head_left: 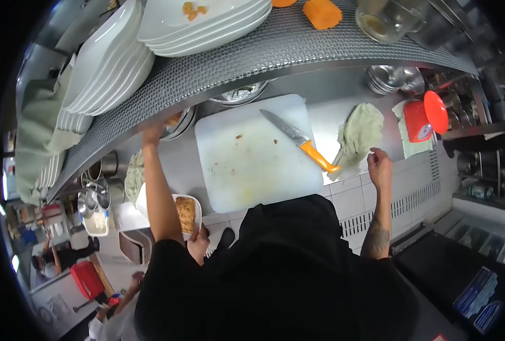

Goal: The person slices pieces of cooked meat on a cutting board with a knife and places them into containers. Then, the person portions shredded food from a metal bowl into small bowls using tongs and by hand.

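Metal bowls (189, 121), shiny and round, sit by the left hand (152, 135), grip hidden; right hand (379, 158) curls loosely, empty.

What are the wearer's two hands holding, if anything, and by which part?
The right hand shows nothing held, beside the green cloth. Whether the left hand holds anything cannot be told: the shelf hides its fingers.

Head-worn view, facing forward, down
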A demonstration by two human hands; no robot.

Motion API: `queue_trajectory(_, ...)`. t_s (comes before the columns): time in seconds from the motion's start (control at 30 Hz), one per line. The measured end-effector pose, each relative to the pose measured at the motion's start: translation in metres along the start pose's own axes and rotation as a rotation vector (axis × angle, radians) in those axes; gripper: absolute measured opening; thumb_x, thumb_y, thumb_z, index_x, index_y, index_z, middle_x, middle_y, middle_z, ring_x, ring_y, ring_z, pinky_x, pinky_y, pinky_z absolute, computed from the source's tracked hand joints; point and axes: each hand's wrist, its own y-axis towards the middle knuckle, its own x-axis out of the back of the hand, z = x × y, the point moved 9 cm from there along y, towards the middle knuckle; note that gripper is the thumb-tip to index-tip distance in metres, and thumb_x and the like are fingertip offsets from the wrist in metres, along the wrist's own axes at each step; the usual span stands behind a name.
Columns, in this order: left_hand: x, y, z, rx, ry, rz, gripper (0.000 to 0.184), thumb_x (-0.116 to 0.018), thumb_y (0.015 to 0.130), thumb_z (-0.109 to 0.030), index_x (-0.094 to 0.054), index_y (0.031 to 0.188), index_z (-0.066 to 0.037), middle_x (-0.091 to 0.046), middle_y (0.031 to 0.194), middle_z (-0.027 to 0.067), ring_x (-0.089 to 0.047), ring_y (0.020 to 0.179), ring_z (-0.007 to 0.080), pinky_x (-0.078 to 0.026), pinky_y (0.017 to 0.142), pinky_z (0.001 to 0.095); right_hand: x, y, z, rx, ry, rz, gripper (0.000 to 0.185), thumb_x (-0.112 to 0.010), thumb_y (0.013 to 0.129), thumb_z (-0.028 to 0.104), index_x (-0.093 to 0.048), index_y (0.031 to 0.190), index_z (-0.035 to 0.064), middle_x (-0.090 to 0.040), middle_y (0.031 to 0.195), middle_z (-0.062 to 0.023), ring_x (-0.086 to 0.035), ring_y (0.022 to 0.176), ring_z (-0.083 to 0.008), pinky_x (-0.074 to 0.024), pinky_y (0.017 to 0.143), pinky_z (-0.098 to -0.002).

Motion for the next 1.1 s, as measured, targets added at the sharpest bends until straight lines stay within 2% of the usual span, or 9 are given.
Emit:
queue_trajectory(0.13, 0.016, -0.021, -0.106, 0.078, -0.483, -0.173, 0.051, -0.085, 0.066, -0.02, -0.069, 0.109, 0.002, -0.073, 0.097, 0.0128, -0.07, 0.089, 0.02, -0.055, 0.084, 0.0324, -0.041, 0.04, -0.013, 0.121, -0.145, 0.034, 0.051, -0.075, 0.083, 0.021, -0.058, 0.13, 0.007, -0.057, 0.112, -0.0254, -0.063, 0.091, -0.0415, -0.0515, 0.082, -0.0477)
queue_trajectory(0.27, -0.098, -0.073, -0.121, 0.105, -0.628, -0.064, 0.07, -0.088, 0.066, -0.012, -0.058, 0.128, -0.003, -0.062, 0.116, 0.01, -0.063, 0.107, 0.0217, -0.052, 0.093, 0.0349, -0.073, 0.062, -0.03, 0.022, -0.087, 0.107, 0.055, -0.077, 0.08, 0.021, -0.058, 0.13, 0.0105, -0.051, 0.12, -0.0241, -0.06, 0.097, -0.0445, -0.0514, 0.085, -0.0495)
queue_trajectory(0.37, -0.126, -0.129, -0.169, -0.067, -0.411, -0.153, 0.073, -0.086, 0.066, -0.009, -0.054, 0.132, -0.006, -0.058, 0.122, 0.0125, -0.056, 0.119, 0.027, -0.046, 0.104, 0.0378, -0.07, 0.057, -0.001, 0.169, -0.478, 0.124, 0.041, -0.072, 0.08, 0.014, -0.064, 0.12, 0.0087, -0.054, 0.117, -0.0211, -0.056, 0.101, -0.0411, -0.05, 0.086, -0.0494)
queue_trajectory(0.53, -0.138, -0.189, -0.163, -0.066, -0.216, -0.222, 0.07, -0.086, 0.063, -0.01, -0.045, 0.12, -0.005, -0.046, 0.127, 0.0201, -0.045, 0.127, 0.0424, -0.045, 0.102, 0.0486, -0.123, -0.013, 0.131, 0.49, -0.044, 0.484, 0.05, -0.074, 0.085, 0.023, -0.056, 0.128, 0.0067, -0.057, 0.118, -0.0217, -0.057, 0.109, -0.0414, -0.0497, 0.089, -0.0483)
queue_trajectory(0.67, -0.124, -0.205, -0.158, 0.005, -0.208, -0.27, 0.07, -0.085, 0.064, -0.013, -0.044, 0.12, -0.005, -0.041, 0.129, 0.0191, -0.038, 0.132, 0.0427, -0.044, 0.105, 0.0509, -0.161, -0.014, 0.127, 0.315, -0.052, 0.618, 0.05, -0.07, 0.086, 0.017, -0.042, 0.125, 0.0062, -0.053, 0.122, -0.0266, -0.06, 0.101, -0.0459, -0.0503, 0.083, -0.0525)
queue_trajectory(0.8, -0.105, -0.213, -0.147, 0.05, -0.195, -0.262, 0.061, -0.084, 0.067, -0.02, -0.05, 0.115, -0.005, -0.045, 0.123, 0.0186, -0.043, 0.122, 0.038, -0.046, 0.096, 0.0485, -0.136, -0.002, 0.141, 0.178, -0.011, 0.615, 0.04, -0.057, 0.087, 0.005, -0.039, 0.122, 0.0078, -0.058, 0.073, -0.0223, -0.062, 0.072, -0.0478, -0.0526, 0.069, -0.0494)
queue_trajectory(0.83, -0.101, -0.213, -0.142, 0.055, -0.209, -0.273, 0.061, -0.084, 0.067, -0.02, -0.05, 0.115, -0.005, -0.045, 0.123, 0.0186, -0.043, 0.122, 0.038, -0.046, 0.096, 0.0485, -0.134, -0.007, 0.147, 0.193, 0.109, 0.611, 0.035, -0.058, 0.095, 0.013, -0.04, 0.124, 0.011, -0.05, 0.055, -0.0115, -0.061, 0.052, -0.0366, -0.051, 0.053, -0.0436)
queue_trajectory(0.93, -0.089, -0.216, -0.129, 0.037, -0.192, -0.377, 0.046, -0.081, 0.067, -0.013, -0.058, 0.106, -0.006, -0.051, 0.114, 0.0161, -0.048, 0.111, 0.0353, -0.045, 0.092, 0.0456, -0.125, -0.056, 0.19, -0.295, 0.46, 1.05, 0.028, -0.055, 0.102, 0.023, -0.043, 0.125, 0.0155, -0.051, 0.063, -0.0047, -0.055, 0.047, -0.016, -0.0442, 0.042, -0.0337)
queue_trajectory(1.1, -0.038, -0.215, -0.124, 0.063, -0.172, -0.584, 0.02, -0.074, 0.074, -0.008, -0.068, 0.093, -0.007, -0.059, 0.105, 0.0111, -0.056, 0.101, 0.0324, -0.048, 0.086, 0.044, -0.124, -0.075, 0.218, 0.022, 0.235, 0.852, 0.018, -0.056, 0.098, 0.016, -0.048, 0.111, 0.0074, -0.059, 0.067, -0.0108, -0.06, 0.047, -0.0204, -0.0479, 0.045, -0.0363)
